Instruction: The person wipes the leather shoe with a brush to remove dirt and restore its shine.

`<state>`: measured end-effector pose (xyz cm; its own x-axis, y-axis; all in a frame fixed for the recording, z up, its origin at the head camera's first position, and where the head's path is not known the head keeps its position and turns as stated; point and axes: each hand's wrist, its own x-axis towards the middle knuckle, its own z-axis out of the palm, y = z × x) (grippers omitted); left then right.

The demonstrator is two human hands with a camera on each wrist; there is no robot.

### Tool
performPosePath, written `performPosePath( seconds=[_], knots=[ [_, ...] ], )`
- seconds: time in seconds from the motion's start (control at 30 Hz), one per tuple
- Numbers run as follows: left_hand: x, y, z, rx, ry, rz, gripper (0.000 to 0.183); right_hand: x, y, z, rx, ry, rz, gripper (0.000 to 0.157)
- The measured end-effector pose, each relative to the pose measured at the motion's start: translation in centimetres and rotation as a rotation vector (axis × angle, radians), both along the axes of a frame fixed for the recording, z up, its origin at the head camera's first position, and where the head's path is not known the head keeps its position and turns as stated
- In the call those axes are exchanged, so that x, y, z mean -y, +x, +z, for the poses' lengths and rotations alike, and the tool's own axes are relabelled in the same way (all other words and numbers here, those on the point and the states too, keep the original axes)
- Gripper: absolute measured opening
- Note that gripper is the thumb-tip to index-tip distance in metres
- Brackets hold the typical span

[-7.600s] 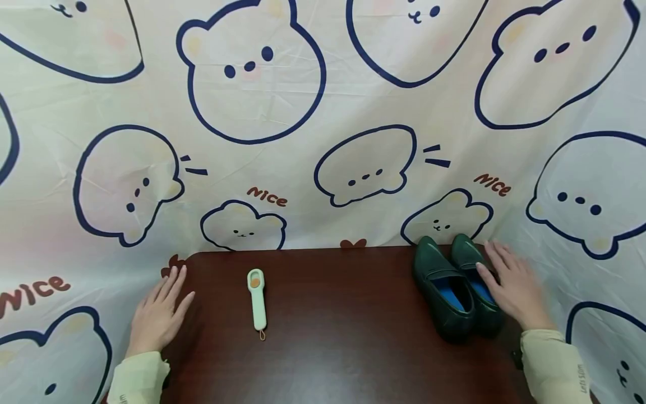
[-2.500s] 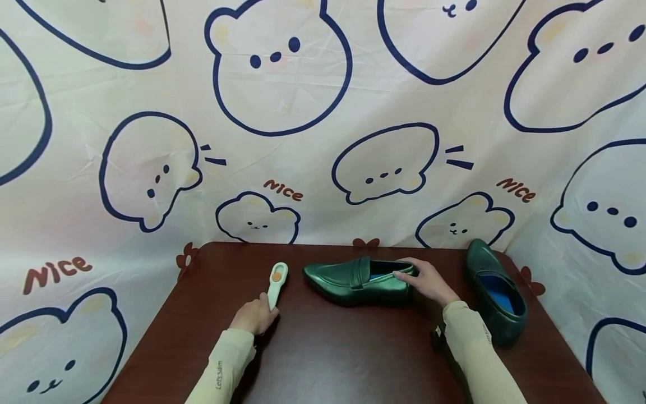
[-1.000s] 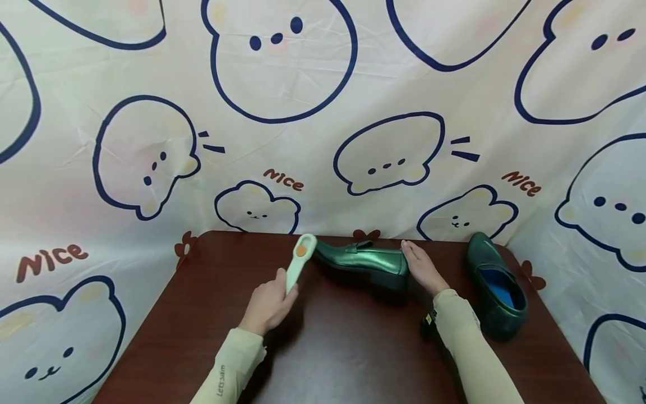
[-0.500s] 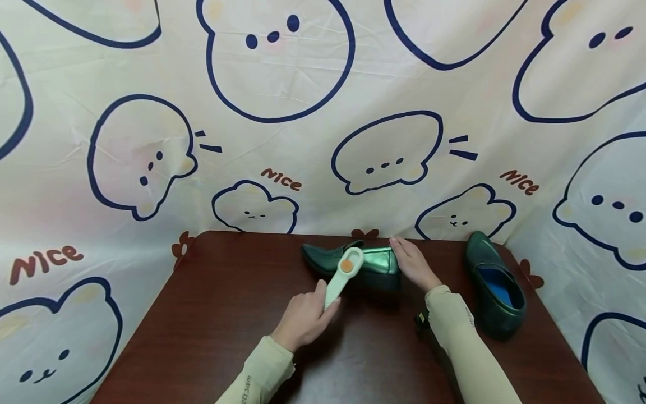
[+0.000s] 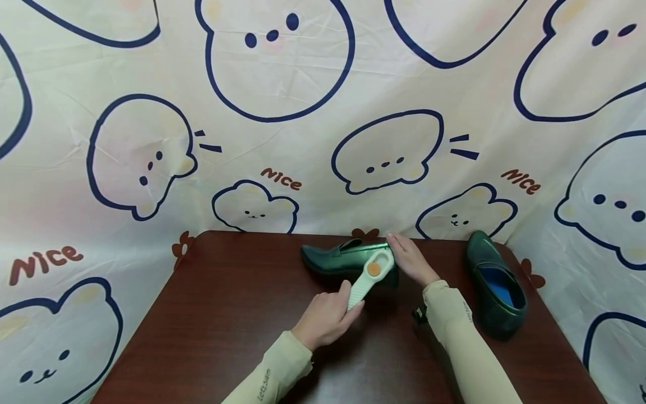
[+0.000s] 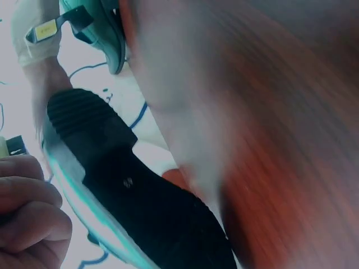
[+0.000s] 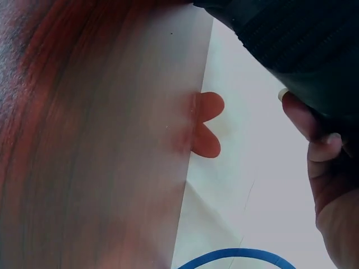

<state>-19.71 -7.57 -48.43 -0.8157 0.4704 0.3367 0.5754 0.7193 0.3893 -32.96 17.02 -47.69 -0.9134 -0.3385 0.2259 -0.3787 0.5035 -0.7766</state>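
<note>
A pale green hand tool point(image 5: 362, 285), with a rounded head and an orange spot, is gripped by my left hand point(image 5: 327, 314). Its head overlaps the heel end of a dark green loafer point(image 5: 343, 258) in the head view; whether they touch I cannot tell. At the loafer's heel, my right hand point(image 5: 411, 259) holds the shoe, its toe to the left. The black sole point(image 6: 134, 179) shows in the left wrist view, so the shoe is tilted up. Curled left fingers point(image 6: 33, 224) appear there too. Beneath the shoe, the right wrist view catches part of my right hand point(image 7: 320, 157).
The matching loafer point(image 5: 497, 292), with a blue insole, stands on the right of the dark brown table point(image 5: 212, 336). A printed cloth point(image 5: 298, 157) with bear outlines hangs behind the table and at both sides.
My left hand picked up the tool and moved right, bringing its head from the loafer's toe to its heel. My right hand earlier took one loafer from the pair and tilted it.
</note>
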Motion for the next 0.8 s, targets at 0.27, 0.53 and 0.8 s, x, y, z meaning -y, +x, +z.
performPosePath(
  seconds=[0.27, 0.53, 0.8],
  knots=[
    [-1.5, -0.6, -0.1, 0.065, -0.011, -0.018, 0.04, 0.4, -0.1, -0.4, 0.008, -0.088, 0.083, 0.043],
    [-1.8, -0.6, -1.0, 0.105, -0.012, -0.012, 0.045, 0.3, -0.2, -0.7, 0.04, -0.063, 0.067, 0.047],
    [-1.7, -0.5, -1.5, 0.116, 0.011, -0.009, 0.04, 0.1, -0.3, -0.7, 0.047, -0.044, 0.062, 0.04]
  ],
)
